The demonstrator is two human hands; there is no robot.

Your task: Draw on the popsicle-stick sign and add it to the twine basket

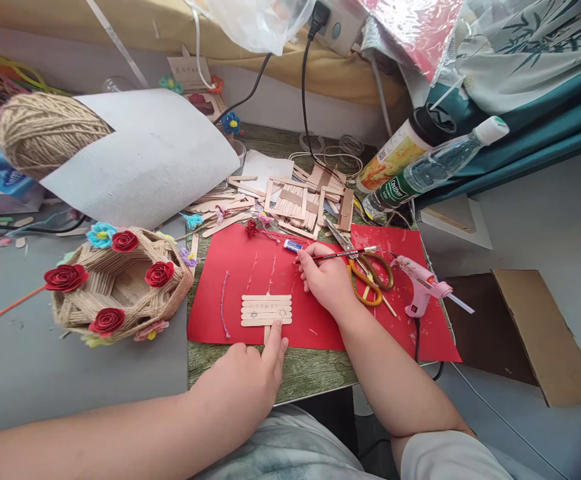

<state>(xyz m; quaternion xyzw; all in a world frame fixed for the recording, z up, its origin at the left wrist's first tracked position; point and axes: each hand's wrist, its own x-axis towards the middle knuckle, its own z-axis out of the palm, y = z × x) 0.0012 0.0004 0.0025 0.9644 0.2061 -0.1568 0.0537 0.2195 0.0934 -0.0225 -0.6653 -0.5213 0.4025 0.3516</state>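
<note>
Near the tabletop's (313,377) far right corner, a bottle (428,170) reads "Cestbon". Two drawn stars (283,313) mark the stick panel (266,311).

There are one pencil (341,255), one eraser (293,245), one pair of scissors (363,262) and one pink hot-glue gun (420,283) with one glue stick (461,303). One craft-stick sign (266,311) has four crosswise slats (265,299) and two drawn stars (254,315). Four red roses (159,273) show with one jute-wrapped basket (175,297). One ball of twine (53,130), one water bottle (428,170), one black-lidded cup (395,148); loose craft sticks (233,201), too many to count.
</note>
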